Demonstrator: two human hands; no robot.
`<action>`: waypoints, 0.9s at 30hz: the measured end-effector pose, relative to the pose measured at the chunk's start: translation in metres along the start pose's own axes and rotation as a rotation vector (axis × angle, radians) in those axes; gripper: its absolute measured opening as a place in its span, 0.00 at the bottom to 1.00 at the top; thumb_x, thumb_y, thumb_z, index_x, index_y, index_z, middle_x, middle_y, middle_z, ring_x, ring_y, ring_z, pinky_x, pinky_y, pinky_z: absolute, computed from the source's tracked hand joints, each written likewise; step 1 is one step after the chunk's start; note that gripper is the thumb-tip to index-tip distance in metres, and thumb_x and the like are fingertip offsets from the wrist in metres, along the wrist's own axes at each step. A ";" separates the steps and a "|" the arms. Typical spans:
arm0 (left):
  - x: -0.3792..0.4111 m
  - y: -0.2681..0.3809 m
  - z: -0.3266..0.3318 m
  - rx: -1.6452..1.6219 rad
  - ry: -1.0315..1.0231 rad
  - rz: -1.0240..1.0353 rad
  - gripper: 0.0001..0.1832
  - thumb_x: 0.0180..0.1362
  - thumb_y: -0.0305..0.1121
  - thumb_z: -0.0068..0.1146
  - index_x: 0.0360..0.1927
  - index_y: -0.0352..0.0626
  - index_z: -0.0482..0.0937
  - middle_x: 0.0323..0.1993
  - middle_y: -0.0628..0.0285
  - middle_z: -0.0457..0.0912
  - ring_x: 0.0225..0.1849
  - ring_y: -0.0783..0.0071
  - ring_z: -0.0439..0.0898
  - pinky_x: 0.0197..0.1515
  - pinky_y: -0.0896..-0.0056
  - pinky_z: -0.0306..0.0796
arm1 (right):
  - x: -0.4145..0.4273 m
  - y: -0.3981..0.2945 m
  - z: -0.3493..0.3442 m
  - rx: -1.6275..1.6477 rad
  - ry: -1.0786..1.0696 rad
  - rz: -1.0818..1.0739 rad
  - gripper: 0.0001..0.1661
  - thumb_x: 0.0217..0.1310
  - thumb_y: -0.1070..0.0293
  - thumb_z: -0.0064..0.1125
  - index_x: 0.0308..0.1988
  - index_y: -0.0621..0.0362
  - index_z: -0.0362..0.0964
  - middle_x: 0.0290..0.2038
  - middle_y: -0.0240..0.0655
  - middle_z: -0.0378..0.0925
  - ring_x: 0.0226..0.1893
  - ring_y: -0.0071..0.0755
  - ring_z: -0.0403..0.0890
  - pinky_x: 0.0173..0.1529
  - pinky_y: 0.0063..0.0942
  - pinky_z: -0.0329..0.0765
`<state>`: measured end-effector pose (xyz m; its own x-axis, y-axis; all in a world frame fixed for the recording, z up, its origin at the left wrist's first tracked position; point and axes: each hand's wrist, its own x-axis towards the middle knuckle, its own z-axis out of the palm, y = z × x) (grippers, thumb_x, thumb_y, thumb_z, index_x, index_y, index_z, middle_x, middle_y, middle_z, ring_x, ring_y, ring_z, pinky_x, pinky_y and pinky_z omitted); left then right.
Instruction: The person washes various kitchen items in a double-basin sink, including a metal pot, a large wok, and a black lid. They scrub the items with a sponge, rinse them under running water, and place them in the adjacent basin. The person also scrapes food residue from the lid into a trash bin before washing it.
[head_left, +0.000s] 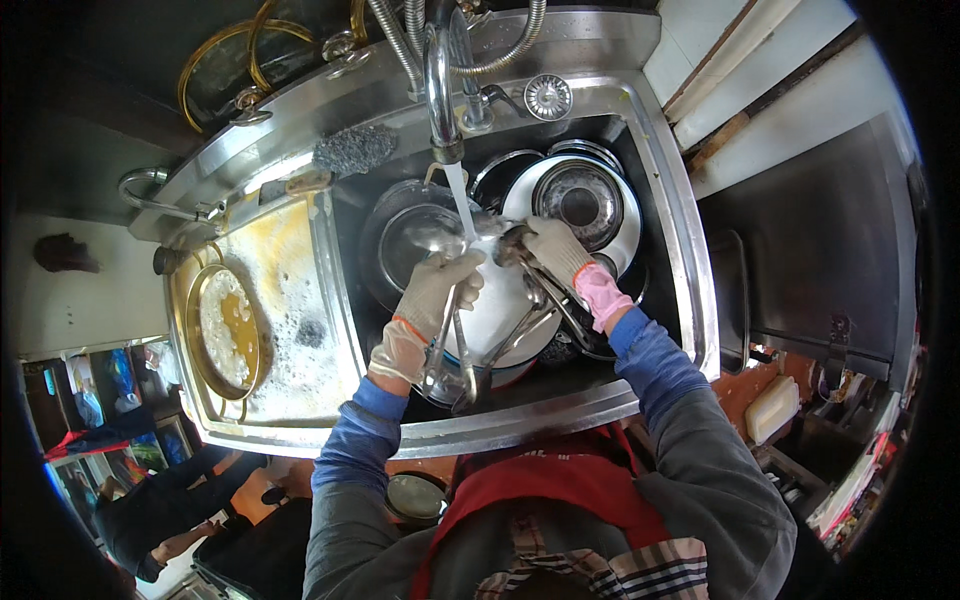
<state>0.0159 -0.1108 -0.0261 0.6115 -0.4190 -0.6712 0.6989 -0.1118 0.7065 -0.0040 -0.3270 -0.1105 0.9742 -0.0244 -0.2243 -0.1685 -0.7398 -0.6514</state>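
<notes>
My left hand (441, 294), in a pale knit glove over a clear plastic one, grips metal spoons (459, 360), their lower ends hanging toward the sink's front. My right hand (555, 244), gloved alike over pink plastic, holds a dark kitchen item (513, 246) at its fingertips; blur hides its exact kind. Water (459, 196) runs from the chrome faucet (442, 90) beside my left hand. Below both hands stands a white basin (495, 307). More long-handled metal utensils (514, 334) lean across it, under my right wrist.
Metal pots (405, 247) and a white enamel bowl (634, 217) holding a dark round lid (579, 201) crowd the sink. A grey scouring pad (355, 148) lies on the back ledge. A brass-coloured pan (223, 330) with foamy liquid sits on the left drainboard. Another person (165, 517) is at lower left.
</notes>
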 end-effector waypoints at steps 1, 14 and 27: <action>-0.004 -0.001 0.000 -0.067 -0.006 0.044 0.14 0.58 0.32 0.51 0.45 0.33 0.72 0.28 0.56 0.78 0.20 0.77 0.74 0.21 0.78 0.70 | -0.007 0.010 0.001 -0.037 -0.026 0.050 0.20 0.57 0.69 0.48 0.51 0.59 0.69 0.41 0.47 0.76 0.42 0.47 0.77 0.48 0.34 0.72; -0.015 0.003 0.029 0.152 0.040 0.193 0.09 0.58 0.32 0.49 0.30 0.36 0.76 0.18 0.63 0.75 0.09 0.85 0.61 0.10 0.83 0.51 | 0.025 -0.098 -0.008 0.143 -0.075 -0.166 0.19 0.57 0.56 0.49 0.40 0.60 0.73 0.35 0.49 0.76 0.36 0.53 0.76 0.44 0.40 0.73; 0.005 0.022 0.061 0.056 0.056 0.236 0.16 0.61 0.40 0.47 0.29 0.37 0.77 0.15 0.66 0.71 0.11 0.83 0.63 0.14 0.83 0.55 | 0.002 -0.065 -0.057 1.641 -0.255 0.297 0.17 0.62 0.59 0.50 0.33 0.64 0.74 0.26 0.37 0.77 0.21 0.28 0.75 0.25 0.24 0.72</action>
<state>0.0120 -0.1706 0.0001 0.7759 -0.3891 -0.4967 0.5137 -0.0675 0.8553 0.0174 -0.3168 -0.0275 0.8626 0.1984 -0.4653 -0.4554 0.7050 -0.5437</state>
